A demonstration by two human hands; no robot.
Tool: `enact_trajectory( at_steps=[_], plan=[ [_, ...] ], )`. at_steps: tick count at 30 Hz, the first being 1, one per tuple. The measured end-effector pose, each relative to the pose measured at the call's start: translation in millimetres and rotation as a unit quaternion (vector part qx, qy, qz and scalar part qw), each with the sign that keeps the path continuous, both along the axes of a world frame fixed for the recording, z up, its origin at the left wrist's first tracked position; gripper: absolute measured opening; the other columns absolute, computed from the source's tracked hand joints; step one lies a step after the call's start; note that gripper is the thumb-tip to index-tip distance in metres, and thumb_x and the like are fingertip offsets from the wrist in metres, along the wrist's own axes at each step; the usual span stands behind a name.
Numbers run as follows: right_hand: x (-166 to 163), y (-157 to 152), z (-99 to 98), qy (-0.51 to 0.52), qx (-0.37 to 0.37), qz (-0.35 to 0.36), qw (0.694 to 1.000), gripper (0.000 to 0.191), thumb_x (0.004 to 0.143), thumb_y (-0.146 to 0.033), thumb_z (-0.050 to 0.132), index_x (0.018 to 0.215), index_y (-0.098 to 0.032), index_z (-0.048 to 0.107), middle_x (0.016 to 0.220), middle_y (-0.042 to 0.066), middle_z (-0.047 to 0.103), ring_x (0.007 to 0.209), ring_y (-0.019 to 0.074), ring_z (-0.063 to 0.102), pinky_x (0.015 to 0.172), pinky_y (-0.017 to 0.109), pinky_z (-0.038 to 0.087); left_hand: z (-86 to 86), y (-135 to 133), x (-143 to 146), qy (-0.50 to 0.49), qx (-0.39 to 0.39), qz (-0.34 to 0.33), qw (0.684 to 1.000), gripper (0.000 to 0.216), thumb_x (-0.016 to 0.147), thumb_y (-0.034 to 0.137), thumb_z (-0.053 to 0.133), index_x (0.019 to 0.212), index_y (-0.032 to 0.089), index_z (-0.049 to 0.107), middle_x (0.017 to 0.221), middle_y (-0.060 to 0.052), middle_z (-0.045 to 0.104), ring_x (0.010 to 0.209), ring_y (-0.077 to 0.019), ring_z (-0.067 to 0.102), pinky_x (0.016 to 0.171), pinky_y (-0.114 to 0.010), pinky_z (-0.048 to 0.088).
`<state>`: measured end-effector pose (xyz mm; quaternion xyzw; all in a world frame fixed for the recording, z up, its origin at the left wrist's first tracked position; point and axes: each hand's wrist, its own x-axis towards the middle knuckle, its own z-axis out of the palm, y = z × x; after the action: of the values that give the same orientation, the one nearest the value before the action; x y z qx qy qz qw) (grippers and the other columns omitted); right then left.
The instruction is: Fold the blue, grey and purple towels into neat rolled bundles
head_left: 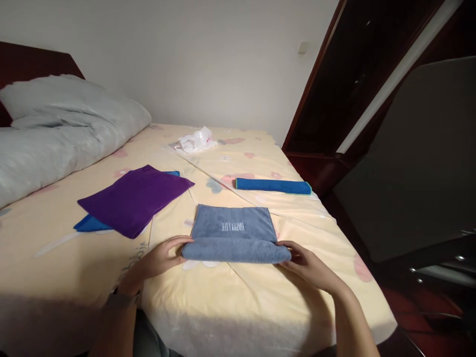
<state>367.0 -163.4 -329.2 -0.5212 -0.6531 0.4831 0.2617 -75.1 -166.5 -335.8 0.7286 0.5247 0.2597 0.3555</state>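
Observation:
A grey-blue towel (234, 248) lies on the bed in front of me, its near part rolled up and its far part flat, with "HAPPY LIFE" lettering upside down to me. My left hand (163, 255) grips the left end of the roll, thumb and fingers around it. At the right end, my right hand (307, 263) pinches the roll in the same way. Beyond it to the right rests a blue towel (273, 186) with green edging, rolled into a narrow strip. To the left, a purple towel (137, 198) lies flat over another blue towel (92, 224), which is mostly hidden.
The bed (208, 297) has a yellow patterned sheet. A crumpled white plastic bag (197, 140) sits near the wall. Grey bedding (67, 119) is heaped at the far left by the dark headboard (40, 62). The bed's right edge faces dark furniture (334, 89).

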Motion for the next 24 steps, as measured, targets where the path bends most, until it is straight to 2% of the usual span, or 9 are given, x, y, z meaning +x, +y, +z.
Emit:
enact_trajectory(
  at_steps=[3,6,9,11,16,19,21,24],
  plan=[
    [-4,11,-8.9,0.029,0.017,-0.062,0.998,0.048,0.089,-0.047,0.059,0.129,-0.022,0.053,0.107,0.007,0.070,0.100,0.0234,0.067,0.086,0.033,0.053,-3.1,5,5,-0.033,-0.017,0.032,0.999,0.036,0.086,0.043,0.056,0.116,0.023,0.064,0.119,-0.007,0.068,0.110,-0.0222,0.063,0.093,-0.030,0.051],
    [-12,27,-20.8,0.015,0.042,-0.143,0.989,0.051,0.090,-0.054,0.055,0.129,-0.021,0.055,0.112,0.009,0.069,0.103,0.0244,0.066,0.088,0.033,0.053,-8.0,14,14,-0.012,0.000,0.085,0.996,0.038,0.091,0.051,0.045,0.102,0.019,0.064,0.099,-0.007,0.071,0.097,-0.0228,0.066,0.085,-0.031,0.051],
    [-19,41,-28.0,-0.048,0.062,-0.188,0.979,0.054,0.091,-0.058,0.051,0.131,-0.023,0.056,0.118,0.009,0.068,0.106,0.0256,0.066,0.090,0.035,0.051,-10.7,23,24,0.028,0.026,0.158,0.987,0.042,0.093,0.055,0.039,0.101,0.021,0.062,0.104,-0.008,0.071,0.101,-0.0239,0.065,0.087,-0.031,0.048],
    [-23,45,-29.4,-0.091,0.066,-0.195,0.974,0.057,0.091,-0.059,0.049,0.134,-0.023,0.055,0.119,0.010,0.068,0.109,0.0273,0.064,0.091,0.037,0.049,-10.8,28,30,0.046,0.026,0.190,0.980,0.042,0.093,0.057,0.039,0.103,0.022,0.062,0.107,-0.008,0.071,0.101,-0.0243,0.066,0.084,-0.029,0.048],
    [-29,48,-27.8,-0.134,0.083,-0.209,0.965,0.058,0.091,-0.060,0.047,0.136,-0.025,0.050,0.115,0.010,0.069,0.110,0.0297,0.064,0.089,0.039,0.047,-10.6,38,38,0.074,0.032,0.237,0.968,0.040,0.089,0.059,0.046,0.102,0.023,0.060,0.093,-0.008,0.073,0.087,-0.0242,0.070,0.071,-0.028,0.048],
    [-35,50,-28.0,-0.125,0.090,-0.217,0.964,0.062,0.087,-0.062,0.053,0.140,-0.031,0.043,0.114,0.008,0.067,0.103,0.0281,0.066,0.086,0.039,0.048,-13.9,45,46,0.010,0.018,0.267,0.964,0.038,0.087,0.060,0.049,0.095,0.023,0.052,0.082,-0.005,0.070,0.075,-0.0229,0.071,0.062,-0.027,0.049],
    [-38,52,-29.3,-0.111,0.098,-0.210,0.966,0.065,0.085,-0.060,0.058,0.142,-0.034,0.040,0.105,0.006,0.068,0.092,0.0261,0.068,0.082,0.038,0.049,-17.0,49,52,-0.051,0.010,0.288,0.956,0.038,0.084,0.060,0.053,0.088,0.024,0.043,0.073,-0.001,0.064,0.064,-0.0215,0.070,0.054,-0.026,0.048],
    [-38,54,-29.9,-0.040,0.100,-0.195,0.975,0.058,0.084,-0.054,0.060,0.135,-0.031,0.047,0.090,0.002,0.065,0.078,0.0220,0.066,0.076,0.036,0.050,-20.3,49,58,-0.126,0.013,0.297,0.946,0.040,0.079,0.056,0.059,0.084,0.025,0.035,0.067,0.007,0.053,0.052,-0.0170,0.066,0.048,-0.024,0.045]
  ],
)
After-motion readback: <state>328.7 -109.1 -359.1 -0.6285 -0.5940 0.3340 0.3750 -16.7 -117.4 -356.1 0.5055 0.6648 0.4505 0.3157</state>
